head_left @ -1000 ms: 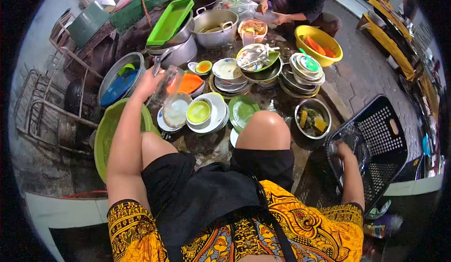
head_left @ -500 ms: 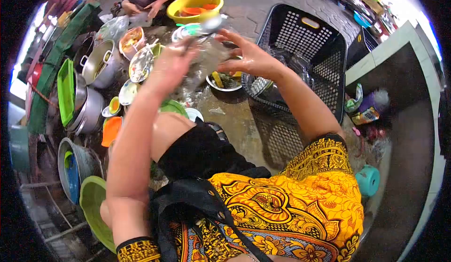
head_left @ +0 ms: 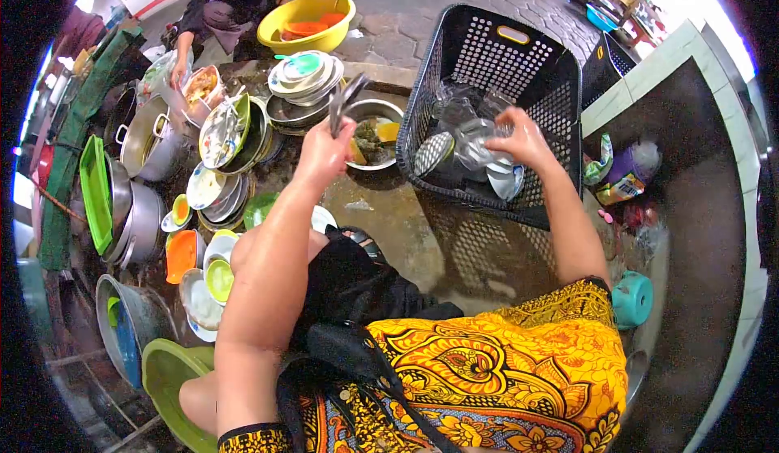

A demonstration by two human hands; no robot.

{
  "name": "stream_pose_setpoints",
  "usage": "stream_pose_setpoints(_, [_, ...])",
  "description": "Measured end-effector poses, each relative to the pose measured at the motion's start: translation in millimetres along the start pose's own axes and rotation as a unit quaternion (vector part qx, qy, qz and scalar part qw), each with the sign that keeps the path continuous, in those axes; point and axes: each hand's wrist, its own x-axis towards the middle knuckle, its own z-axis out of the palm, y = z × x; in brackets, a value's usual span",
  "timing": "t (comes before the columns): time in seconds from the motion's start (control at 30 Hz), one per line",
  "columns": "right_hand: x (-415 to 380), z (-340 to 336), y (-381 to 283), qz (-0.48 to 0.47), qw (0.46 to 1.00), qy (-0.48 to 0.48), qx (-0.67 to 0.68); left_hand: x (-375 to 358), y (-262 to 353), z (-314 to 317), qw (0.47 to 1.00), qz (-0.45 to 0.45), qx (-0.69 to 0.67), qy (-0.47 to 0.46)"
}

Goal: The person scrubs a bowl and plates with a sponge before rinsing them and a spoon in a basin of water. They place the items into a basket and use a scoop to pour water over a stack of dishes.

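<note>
My left hand (head_left: 324, 157) is closed around a small bunch of metal cutlery (head_left: 347, 100), which looks like spoons and is blurred at the ends. It is raised just left of a metal bowl (head_left: 380, 110) holding dark green scraps and something yellow. Over the black perforated crate (head_left: 560, 88), my right hand (head_left: 523, 140) has its fingers bent against a clear cup (head_left: 472, 143); its exact shape is hard to make out. Inside the crate lie more clear items, a metal strainer-like piece (head_left: 433, 153) and white dishes (head_left: 506, 180).
Stacked dirty plates (head_left: 223, 132), pots (head_left: 158, 140) and a green basin (head_left: 174, 372) crowd the left. Another person's hand (head_left: 180, 67) reaches into bags near a yellow basin (head_left: 329, 19). A teal dipper (head_left: 633, 299) and a purple packet (head_left: 637, 173) lie at right.
My hands were close together above the metal bowl and have parted. The right moved right and down over the crate; the left kept the cutlery. The other person's hand reached toward the bags.
</note>
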Motion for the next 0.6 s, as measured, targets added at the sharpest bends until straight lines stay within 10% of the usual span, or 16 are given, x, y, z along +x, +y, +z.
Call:
stream_pose_setpoints(0.1, [2.3, 25.2, 36.6, 0.171, 0.966, -0.170, 0.092, 33.4, -37.9, -16.6, 0.996, 0.053, 0.035, 0.066])
stream_pose_setpoints(0.6, [-21.2, 135.8, 138.6, 0.279, 0.903, -0.266, 0.190, 19.2, -37.9, -25.6, 0.989, -0.033, -0.091, -0.112])
